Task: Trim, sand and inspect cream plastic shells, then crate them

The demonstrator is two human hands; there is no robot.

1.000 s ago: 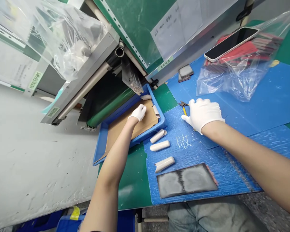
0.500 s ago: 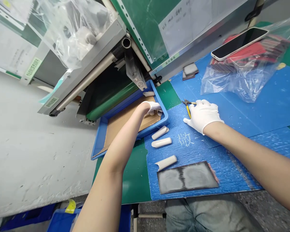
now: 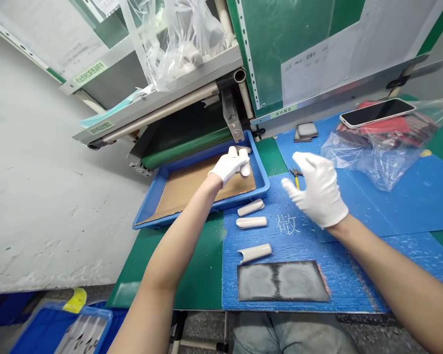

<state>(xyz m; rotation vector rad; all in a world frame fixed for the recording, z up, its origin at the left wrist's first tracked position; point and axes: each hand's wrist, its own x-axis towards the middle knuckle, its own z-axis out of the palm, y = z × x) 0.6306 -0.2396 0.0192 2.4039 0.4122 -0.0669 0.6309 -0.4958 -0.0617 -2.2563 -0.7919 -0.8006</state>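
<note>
White-gloved, probably for cleanliness, clamping a glossy cream tubular piece [image 3: 245, 165] in the left hand [image 3: 226, 167] over a blue plastic tray [image 3: 262, 178], with the right hand [image 3: 319, 191], fingers apart, near yellow-handled pliers [image 3: 297, 182].

left hand [image 3: 227, 166] white-gloved; held piece [image 3: 245, 168] off-white; tray [image 3: 259, 164] blue; pliers [image 3: 297, 182] yellow-handled; tabletop [image 3: 205, 265] green

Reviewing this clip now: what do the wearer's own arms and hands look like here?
The left hand and right hand each wear a plain white glove, close-fitting and ending around the wrist, with no marking that I can make out. Above the gloves, both forearms are bare; no sleeve shows in this view.
</note>
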